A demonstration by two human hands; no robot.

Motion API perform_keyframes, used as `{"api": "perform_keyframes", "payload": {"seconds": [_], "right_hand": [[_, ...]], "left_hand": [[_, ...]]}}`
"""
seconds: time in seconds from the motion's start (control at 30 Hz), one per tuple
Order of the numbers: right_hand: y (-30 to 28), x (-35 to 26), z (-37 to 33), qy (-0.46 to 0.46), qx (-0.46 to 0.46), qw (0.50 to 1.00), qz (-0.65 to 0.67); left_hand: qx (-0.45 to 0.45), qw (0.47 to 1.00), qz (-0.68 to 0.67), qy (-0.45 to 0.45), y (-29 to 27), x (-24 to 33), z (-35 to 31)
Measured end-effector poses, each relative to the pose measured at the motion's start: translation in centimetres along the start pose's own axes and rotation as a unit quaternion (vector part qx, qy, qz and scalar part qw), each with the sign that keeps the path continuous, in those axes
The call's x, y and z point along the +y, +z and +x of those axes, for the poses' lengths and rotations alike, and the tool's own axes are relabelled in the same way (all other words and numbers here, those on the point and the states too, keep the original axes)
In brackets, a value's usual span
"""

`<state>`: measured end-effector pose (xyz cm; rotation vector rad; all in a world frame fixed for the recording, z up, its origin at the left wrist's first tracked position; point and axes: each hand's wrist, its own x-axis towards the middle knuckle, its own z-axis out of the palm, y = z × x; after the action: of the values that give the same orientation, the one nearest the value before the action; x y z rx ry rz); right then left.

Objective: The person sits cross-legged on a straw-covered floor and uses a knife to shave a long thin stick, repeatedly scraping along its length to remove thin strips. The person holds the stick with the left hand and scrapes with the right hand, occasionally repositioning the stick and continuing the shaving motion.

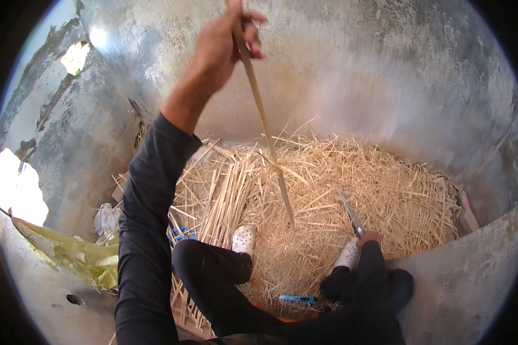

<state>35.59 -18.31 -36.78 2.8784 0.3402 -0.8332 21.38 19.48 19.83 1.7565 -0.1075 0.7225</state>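
Raised high at the upper middle, my left hand [217, 49] is closed around a long, thin bamboo strip [257, 95]. The strip slants down from the hand, and its lower end hangs over the shavings between my feet. My right hand [369, 238] is low at the right, beside my right shoe, closed on the handle of a knife [351, 211]. The knife's metal blade points up and to the left over the pile, apart from the strip. My right fingers cover the handle.
A wide pile of bamboo shavings [385, 190] covers the floor. Split strips [227, 195] lie left of it. My white clogs [244, 239] rest in the litter; a blue box cutter [298, 299] lies between my legs. Grey walls [357, 75] and a yellow-green sheet [77, 253] stand around.
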Motion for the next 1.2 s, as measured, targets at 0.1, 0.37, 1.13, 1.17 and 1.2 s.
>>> {"api": "perform_keyframes", "payload": {"seconds": [0.1,0.37,1.13,1.17,1.2], "right_hand": [[-1.6,2.5,-0.5,-0.01,0.056,0.995,0.081],[-6.4,-6.4,-15.7,-0.042,-0.088,0.686,0.721],[-8.9,-14.5,-41.1,-0.308,0.23,0.733,0.562],[-5.0,-14.1,-37.9,-0.299,0.223,0.75,0.546],[-3.0,-13.5,-36.0,-0.295,0.215,0.765,0.531]], "left_hand": [[0.08,0.992,-0.088,0.052,2.4,3.0,1.0],[0.085,0.982,-0.163,0.036,3.7,5.7,-5.2],[-0.04,0.972,-0.2,0.116,6.4,6.1,-8.6],[-0.033,0.973,-0.205,0.101,7.0,5.6,-8.4],[-0.024,0.974,-0.206,0.089,7.2,5.2,-8.4]]}}
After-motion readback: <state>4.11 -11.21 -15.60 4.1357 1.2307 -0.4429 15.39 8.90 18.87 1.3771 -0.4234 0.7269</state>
